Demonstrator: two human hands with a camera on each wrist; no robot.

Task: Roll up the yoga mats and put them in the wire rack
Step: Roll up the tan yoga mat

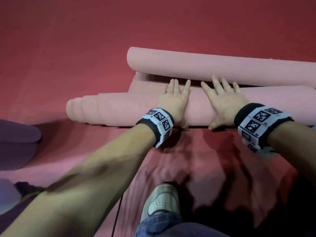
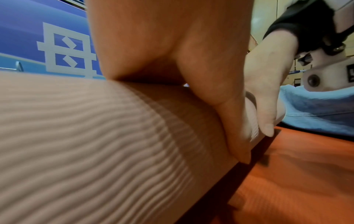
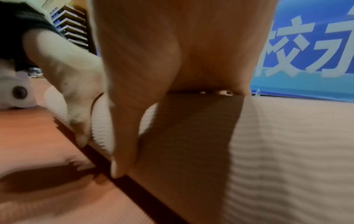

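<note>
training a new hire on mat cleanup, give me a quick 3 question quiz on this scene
1. True or false: both hands lie flat with straight fingers on the near pink roll.
2. Multiple choice: the far pink roll lies (A) beyond the fingertips, (B) under the left hand, (C) beside the shoe.
3. Fill in: the near roll's left end is uneven, its layers stepping out like a ____.

Key: 1 true; the right hand presses beside the left. 2 A. 3 telescope.

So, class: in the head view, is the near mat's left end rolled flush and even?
No: the near mat's left end telescopes outward in stepped layers.
</note>
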